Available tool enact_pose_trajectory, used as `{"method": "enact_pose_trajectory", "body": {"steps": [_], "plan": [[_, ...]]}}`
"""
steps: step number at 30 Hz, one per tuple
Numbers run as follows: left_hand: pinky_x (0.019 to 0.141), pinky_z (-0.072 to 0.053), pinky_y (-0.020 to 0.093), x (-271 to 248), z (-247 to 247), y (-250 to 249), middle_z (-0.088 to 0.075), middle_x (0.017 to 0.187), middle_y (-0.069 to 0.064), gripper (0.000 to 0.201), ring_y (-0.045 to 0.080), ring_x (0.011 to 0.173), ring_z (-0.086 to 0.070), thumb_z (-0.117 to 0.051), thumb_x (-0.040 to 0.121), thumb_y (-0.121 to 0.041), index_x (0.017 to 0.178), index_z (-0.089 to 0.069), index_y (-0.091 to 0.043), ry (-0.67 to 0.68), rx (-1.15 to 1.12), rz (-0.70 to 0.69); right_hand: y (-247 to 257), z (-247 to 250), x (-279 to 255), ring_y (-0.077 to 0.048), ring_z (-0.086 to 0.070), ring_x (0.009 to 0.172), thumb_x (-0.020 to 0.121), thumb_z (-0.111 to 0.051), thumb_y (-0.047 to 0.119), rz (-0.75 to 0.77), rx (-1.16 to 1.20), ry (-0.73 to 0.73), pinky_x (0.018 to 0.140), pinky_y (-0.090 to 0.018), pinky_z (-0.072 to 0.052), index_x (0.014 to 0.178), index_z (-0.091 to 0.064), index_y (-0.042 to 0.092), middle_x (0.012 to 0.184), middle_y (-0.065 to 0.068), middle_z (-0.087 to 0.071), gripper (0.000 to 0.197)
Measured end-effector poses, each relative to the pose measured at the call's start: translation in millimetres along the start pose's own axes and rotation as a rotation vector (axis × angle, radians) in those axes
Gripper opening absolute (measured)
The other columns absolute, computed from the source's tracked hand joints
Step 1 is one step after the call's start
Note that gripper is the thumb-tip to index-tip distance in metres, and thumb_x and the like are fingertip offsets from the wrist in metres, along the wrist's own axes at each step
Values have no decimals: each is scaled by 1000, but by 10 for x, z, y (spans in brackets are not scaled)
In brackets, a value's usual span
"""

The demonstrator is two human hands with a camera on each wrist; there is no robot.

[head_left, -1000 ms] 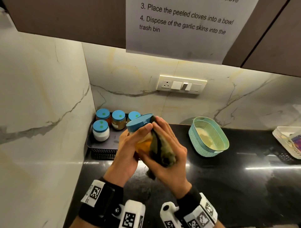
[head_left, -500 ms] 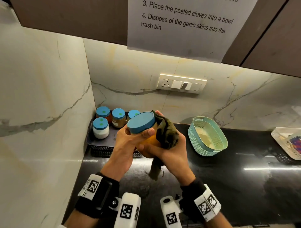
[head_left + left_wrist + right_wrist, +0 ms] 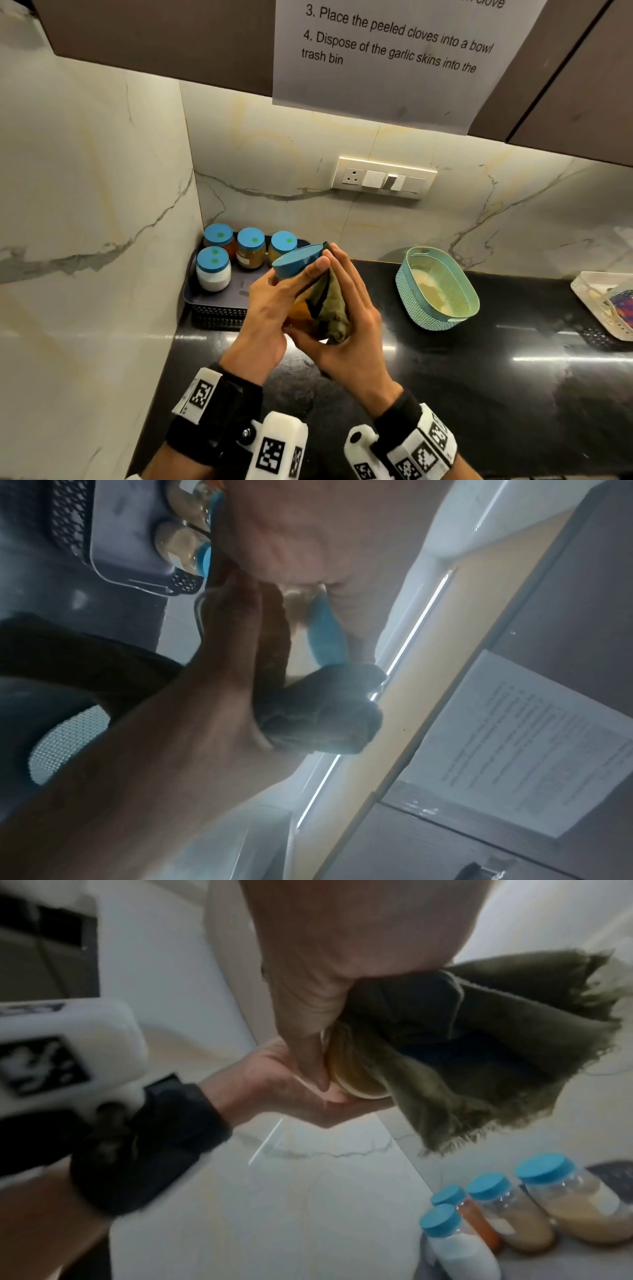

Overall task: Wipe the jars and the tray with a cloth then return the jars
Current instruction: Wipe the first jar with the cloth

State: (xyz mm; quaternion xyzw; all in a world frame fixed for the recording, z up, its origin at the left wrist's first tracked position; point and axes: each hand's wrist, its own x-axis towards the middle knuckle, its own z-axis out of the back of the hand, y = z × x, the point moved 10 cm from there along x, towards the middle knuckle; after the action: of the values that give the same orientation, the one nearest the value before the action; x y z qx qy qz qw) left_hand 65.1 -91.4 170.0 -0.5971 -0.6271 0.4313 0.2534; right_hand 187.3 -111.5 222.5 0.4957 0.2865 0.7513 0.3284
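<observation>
Inside left hand (image 3: 263,318) grip, jar (image 3: 296,263); right hand (image 3: 356,329) clasps cloth (image 3: 334,305) against it.

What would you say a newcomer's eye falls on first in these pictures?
In the centre, the left hand grips a tilted blue-lidded jar while the right hand holds an olive cloth against it. Four jars stand on a tray in the corner; a teal basket sits to the right.

The jar (image 3: 297,313) is gripped in the left hand (image 3: 270,308), thumb laid beneath the lid (image 3: 296,262); the cloth (image 3: 334,301) is clamped against it by the cupped right hand (image 3: 352,332), fingers (image 3: 346,274) extended upward, thumb underneath.
</observation>
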Motion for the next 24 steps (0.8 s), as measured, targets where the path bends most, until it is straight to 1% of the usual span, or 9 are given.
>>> {"method": "enact_pose_trajectory", "body": {"steps": [3, 6, 9, 13, 15, 18, 20, 23, 24], "plan": [[93, -59, 48, -18, -41, 7, -78, 117, 4, 71, 27, 111, -73, -92, 63, -50, 126, -72, -23, 56, 52, 14, -191, 122, 65, -21, -52, 146, 68, -98, 4, -165, 165, 17, 116, -48, -48, 153, -48, 15, 157, 0, -54, 99], [90, -58, 42, -5, -102, -41, -77, 118, 7, 44, 26, 112, -72, -80, 81, -45, 120, -76, -26, 184, 58, 39, -384, 231, 132, -16, -70, 122, 63, -99, 8, -414, 378, 41, 104, -51, -58, 131, -68, 38, 128, 6, -74, 80], [81, -61, 32, -40, -228, -108, -77, 115, 10, 45, 23, 105, -74, -84, 76, -49, 114, -80, -25, 291, 43, 68, -455, 102, 63, -24, -67, 126, 62, -94, 16, -505, 561, 104, 104, -52, -56, 136, -64, 37, 135, -3, -71, 82], [93, -60, 42, 16, -207, -43, -69, 130, 21, 81, 35, 122, -67, -92, 64, -56, 128, -72, -10, 276, -44, 50, -286, 125, 32, -21, -69, 121, 71, -94, 1, -366, 387, -21, 99, -47, -60, 134, -66, 22, 126, -2, -74, 72], [100, -58, 45, 40, -167, -10, -67, 133, 22, 84, 39, 128, -63, -95, 60, -56, 126, -72, -8, 245, -94, 42, -94, 119, 29, -24, -59, 138, 75, -89, -7, -179, 282, -20, 114, -47, -50, 138, -64, 6, 143, -8, -66, 70], [89, -63, 38, 51, -136, -2, -75, 118, 14, 83, 28, 111, -73, -99, 42, -62, 109, -79, -16, 232, -112, 30, 54, 129, 46, -28, -47, 149, 77, -90, 1, 11, 131, -31, 122, -47, -41, 141, -60, 0, 153, -10, -57, 71], [87, -64, 38, 55, -127, -30, -76, 115, 13, 90, 28, 107, -73, -100, 41, -61, 112, -76, -13, 221, -103, -2, -54, 94, 108, -32, -55, 142, 79, -88, -1, -81, 227, 12, 117, -49, -47, 145, -59, 5, 150, -8, -61, 72], [91, -61, 42, 92, -88, -88, -74, 118, 18, 93, 32, 112, -71, -100, 42, -60, 116, -74, -12, 193, -56, -57, -166, 34, 103, -11, -73, 116, 77, -88, -5, -272, 293, 25, 96, -28, -59, 139, -60, 13, 122, 12, -76, 70], [91, -61, 43, 94, -88, -104, -74, 119, 17, 90, 32, 112, -71, -100, 42, -59, 115, -76, -13, 200, -51, -68, -123, 21, 93, -10, -72, 118, 76, -89, -5, -275, 304, 13, 98, -28, -58, 141, -58, 9, 124, 11, -76, 73]]}}
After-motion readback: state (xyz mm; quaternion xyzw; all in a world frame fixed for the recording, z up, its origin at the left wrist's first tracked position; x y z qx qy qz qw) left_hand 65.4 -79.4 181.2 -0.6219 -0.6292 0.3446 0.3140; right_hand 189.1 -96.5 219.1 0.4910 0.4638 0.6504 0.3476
